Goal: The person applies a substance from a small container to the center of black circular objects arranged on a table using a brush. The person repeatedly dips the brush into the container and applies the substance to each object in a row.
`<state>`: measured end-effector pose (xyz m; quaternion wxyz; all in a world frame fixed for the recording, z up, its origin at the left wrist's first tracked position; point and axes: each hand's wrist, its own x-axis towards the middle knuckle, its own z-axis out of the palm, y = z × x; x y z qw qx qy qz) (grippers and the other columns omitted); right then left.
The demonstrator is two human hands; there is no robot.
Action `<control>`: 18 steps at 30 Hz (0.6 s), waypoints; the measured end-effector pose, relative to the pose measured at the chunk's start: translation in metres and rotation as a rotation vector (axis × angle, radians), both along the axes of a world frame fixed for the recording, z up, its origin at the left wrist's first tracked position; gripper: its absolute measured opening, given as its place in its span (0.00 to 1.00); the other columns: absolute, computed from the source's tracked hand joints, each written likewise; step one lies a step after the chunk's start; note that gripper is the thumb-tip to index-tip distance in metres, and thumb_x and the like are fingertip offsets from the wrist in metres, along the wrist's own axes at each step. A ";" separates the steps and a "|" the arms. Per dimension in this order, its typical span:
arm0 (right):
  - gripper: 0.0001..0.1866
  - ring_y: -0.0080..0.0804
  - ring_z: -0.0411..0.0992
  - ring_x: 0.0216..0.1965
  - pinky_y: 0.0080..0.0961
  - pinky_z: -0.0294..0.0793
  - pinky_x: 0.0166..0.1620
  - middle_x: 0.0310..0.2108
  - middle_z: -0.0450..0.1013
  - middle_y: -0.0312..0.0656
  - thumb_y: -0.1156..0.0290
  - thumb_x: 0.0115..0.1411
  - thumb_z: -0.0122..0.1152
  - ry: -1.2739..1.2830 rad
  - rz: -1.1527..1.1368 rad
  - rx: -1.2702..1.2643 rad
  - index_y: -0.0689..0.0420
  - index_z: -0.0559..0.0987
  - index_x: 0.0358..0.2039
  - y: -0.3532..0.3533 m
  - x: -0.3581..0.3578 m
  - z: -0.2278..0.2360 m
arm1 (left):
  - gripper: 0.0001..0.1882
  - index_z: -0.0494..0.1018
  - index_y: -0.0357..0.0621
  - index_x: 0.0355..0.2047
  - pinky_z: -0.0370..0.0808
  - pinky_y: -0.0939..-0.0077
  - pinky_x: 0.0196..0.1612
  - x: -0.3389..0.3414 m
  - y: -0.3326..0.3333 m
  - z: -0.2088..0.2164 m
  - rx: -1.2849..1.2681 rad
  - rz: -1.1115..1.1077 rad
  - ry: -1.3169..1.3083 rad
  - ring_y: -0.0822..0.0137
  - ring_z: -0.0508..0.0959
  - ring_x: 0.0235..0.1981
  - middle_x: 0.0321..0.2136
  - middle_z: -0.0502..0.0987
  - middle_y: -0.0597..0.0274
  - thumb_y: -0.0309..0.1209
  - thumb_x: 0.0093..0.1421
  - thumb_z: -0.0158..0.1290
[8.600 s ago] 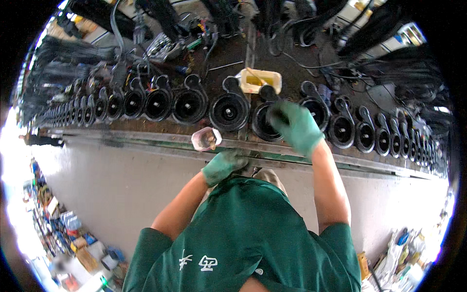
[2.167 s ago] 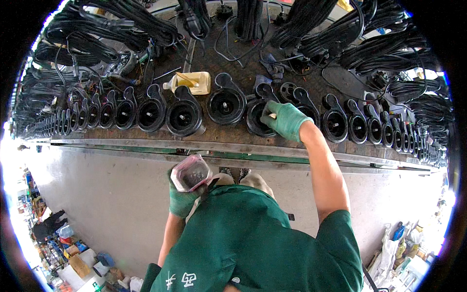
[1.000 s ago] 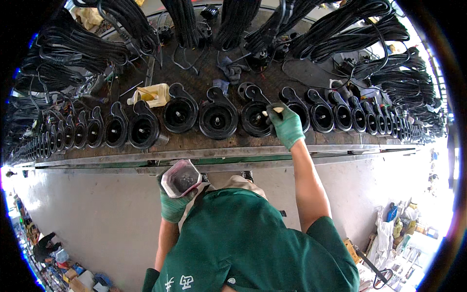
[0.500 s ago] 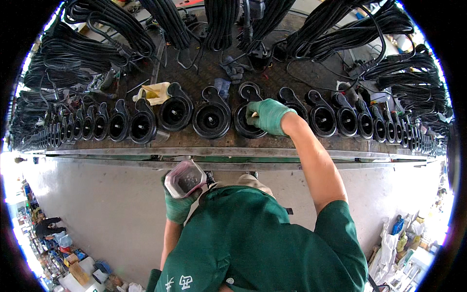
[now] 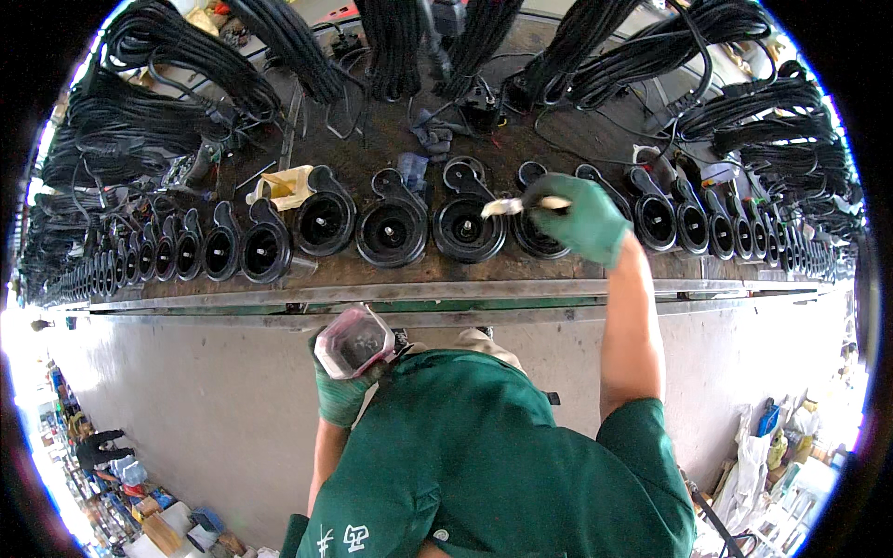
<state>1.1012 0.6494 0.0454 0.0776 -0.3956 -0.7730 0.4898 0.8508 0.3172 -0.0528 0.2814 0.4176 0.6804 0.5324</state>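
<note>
Holding a small pale brush [image 5: 503,206] in the right hand [image 5: 581,221], the person stands at a worktop [image 5: 344,149] lined with round black parts; take as landmark the open housing [image 5: 451,237] with a metal post at its centre. The brush lies at that housing's far right rim, its long axis running nearly crosswise, bristle end leading left toward the bowl and handle trailing right into the glove. Whether the bristles touch the rim or hang above it cannot be told. The right fingers are closed round the handle, to the right of the housing and clearly nearer to it than the left hand [image 5: 340,395].

That hand is well to the near left of the housing, off the worktop's edge, fingers curled around a clear cup [image 5: 345,327] with a pinkish rim. A neighbouring housing [image 5: 391,232] stands just left of the landmark housing; a yellowish container [image 5: 281,189] lies farther left, and black cable bundles [image 5: 391,46] lie beyond it.
</note>
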 end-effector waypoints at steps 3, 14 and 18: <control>0.10 0.19 0.72 0.36 0.20 0.74 0.41 0.36 0.79 0.34 0.79 0.61 0.63 0.130 -0.202 0.087 0.60 0.83 0.44 -0.006 0.054 0.018 | 0.43 0.68 0.39 0.59 0.76 0.66 0.58 0.006 0.009 0.000 0.015 0.055 -0.095 0.63 0.77 0.54 0.54 0.75 0.57 0.25 0.43 0.77; 0.12 0.22 0.76 0.33 0.23 0.77 0.39 0.33 0.81 0.41 0.73 0.64 0.65 -0.115 -0.213 0.218 0.60 0.82 0.48 0.009 0.094 -0.045 | 0.42 0.67 0.35 0.59 0.75 0.65 0.59 0.024 0.026 -0.004 -0.037 -0.001 -0.077 0.62 0.77 0.53 0.54 0.75 0.54 0.23 0.44 0.74; 0.12 0.23 0.75 0.29 0.24 0.76 0.35 0.33 0.82 0.42 0.73 0.63 0.65 -0.065 -0.234 0.105 0.60 0.82 0.47 0.009 0.094 -0.034 | 0.42 0.65 0.37 0.61 0.75 0.63 0.59 0.028 0.020 -0.004 -0.016 -0.015 -0.074 0.60 0.77 0.55 0.56 0.74 0.53 0.19 0.45 0.70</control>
